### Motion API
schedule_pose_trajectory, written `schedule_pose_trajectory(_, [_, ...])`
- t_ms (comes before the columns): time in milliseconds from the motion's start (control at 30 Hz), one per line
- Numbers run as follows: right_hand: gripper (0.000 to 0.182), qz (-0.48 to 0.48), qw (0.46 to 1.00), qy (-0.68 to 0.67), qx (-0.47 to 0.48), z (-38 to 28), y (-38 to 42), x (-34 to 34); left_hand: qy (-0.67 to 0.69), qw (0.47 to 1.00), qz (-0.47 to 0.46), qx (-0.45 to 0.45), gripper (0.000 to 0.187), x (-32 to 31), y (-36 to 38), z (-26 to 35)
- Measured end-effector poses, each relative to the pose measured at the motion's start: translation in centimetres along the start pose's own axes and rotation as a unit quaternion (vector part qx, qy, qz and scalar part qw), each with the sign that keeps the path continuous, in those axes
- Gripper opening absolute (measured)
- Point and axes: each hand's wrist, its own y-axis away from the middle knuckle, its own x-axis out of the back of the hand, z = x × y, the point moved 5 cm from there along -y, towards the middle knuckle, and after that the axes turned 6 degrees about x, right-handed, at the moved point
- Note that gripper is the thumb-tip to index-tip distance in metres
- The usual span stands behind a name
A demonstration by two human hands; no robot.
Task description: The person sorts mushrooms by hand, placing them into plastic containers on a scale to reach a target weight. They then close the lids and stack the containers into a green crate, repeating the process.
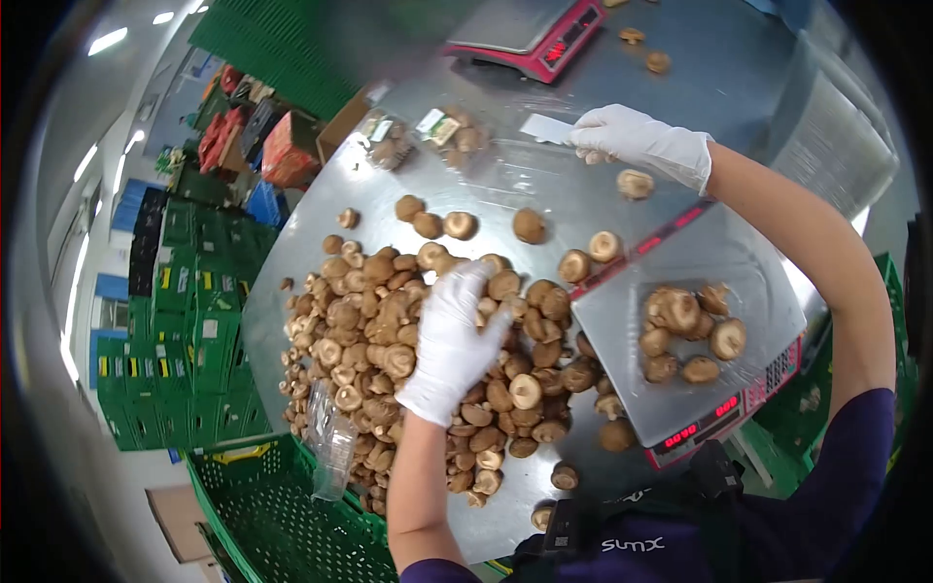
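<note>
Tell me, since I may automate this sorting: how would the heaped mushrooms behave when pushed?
The mushrooms look light and rounded, so strays would probably roll on the smooth metal table. The loose heap under the left hand would likely spread rather than slide together. Caps seem fragile.

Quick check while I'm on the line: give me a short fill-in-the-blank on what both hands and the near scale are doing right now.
1. The left hand rests on the pile of ____ on the metal table.
2. Both hands wear ____ gloves.
3. The right hand reaches toward the far side of the table, next to a small white ____.
4. The near scale carries several mushrooms on its ____.

Missing words: mushrooms; white; label; pan
</note>
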Motion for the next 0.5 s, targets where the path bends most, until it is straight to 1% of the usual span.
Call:
schedule_pose_trajectory(33, [0.035, 0.008, 0.999, 0.038, 0.038, -0.6, -1.4, -0.4, -0.033, 0.998, 0.051, 0.031, 0.051, 0.9, -0.2, -2.6])
schedule_pose_trajectory(67, [0.037, 0.018, 0.994, 0.076, 0.075, -0.8, -3.1, -1.2, -0.009, 0.993, 0.039, 0.109, 0.05, 1.9, -1.5, -5.0])
schedule_pose_trajectory(100, [0.039, 0.029, 0.987, 0.115, 0.112, -1.1, -4.7, -2.0, 0.036, 0.988, 0.042, 0.141, 0.046, 2.0, -3.0, -8.0])
schedule_pose_trajectory(133, [0.039, 0.035, 0.977, 0.154, 0.145, -0.9, -6.5, -3.1, 0.12, 0.973, 0.054, 0.191, 0.042, 1.9, -4.6, -10.7])
schedule_pose_trajectory(167, [0.04, 0.042, 0.964, 0.193, 0.178, -0.5, -8.4, -4.3, 0.165, 0.958, 0.059, 0.226, 0.042, 1.2, -6.5, -13.3])
schedule_pose_trajectory(200, [0.04, 0.05, 0.948, 0.233, 0.212, -1.1, -10.1, -5.1, 0.173, 0.948, 0.083, 0.254, 0.042, 0.5, -8.4, -14.7])
schedule_pose_trajectory(233, [0.043, 0.057, 0.947, 0.246, 0.199, -1.7, -10.6, -6.2, 0.189, 0.935, 0.086, 0.287, 0.044, -0.1, -10.3, -15.6])
schedule_pose_trajectory(267, [0.049, 0.035, 0.936, 0.296, 0.189, -2.2, -11.5, -7.2, 0.198, 0.915, 0.075, 0.344, 0.048, 0.6, -11.4, -13.8])
schedule_pose_trajectory(300, [0.051, 0.023, 0.931, 0.31, 0.194, -2.3, -12.2, -8.1, 0.216, 0.914, 0.082, 0.334, 0.053, -1.5, -13.5, -16.6])
schedule_pose_trajectory(333, [0.054, 0.009, 0.925, 0.324, 0.197, -2.3, -12.8, -9.2, 0.284, 0.89, 0.11, 0.338, 0.059, -5.7, -16.4, -21.2])
schedule_pose_trajectory(367, [0.056, -0.033, 0.917, 0.356, 0.179, -2.7, -12.7, -10.1, 0.268, 0.876, 0.091, 0.391, 0.064, -6.3, -17.8, -21.5])
schedule_pose_trajectory(400, [0.057, -0.074, 0.905, 0.389, 0.158, -2.9, -12.7, -10.9, 0.272, 0.87, 0.11, 0.397, 0.065, -8.7, -19.7, -23.8])
schedule_pose_trajectory(433, [0.05, -0.104, 0.884, 0.426, 0.163, -1.9, -13.4, -11.4, 0.317, 0.855, 0.099, 0.398, 0.064, -7.9, -20.0, -21.7])
schedule_pose_trajectory(467, [0.047, -0.132, 0.862, 0.469, 0.138, -0.9, -14.1, -11.6, 0.377, 0.82, 0.106, 0.417, 0.061, -11.6, -22.1, -24.8])
schedule_pose_trajectory(500, [0.043, -0.158, 0.838, 0.51, 0.113, 0.0, -14.6, -11.6, 0.362, 0.813, 0.106, 0.444, 0.062, -12.9, -23.4, -25.8])
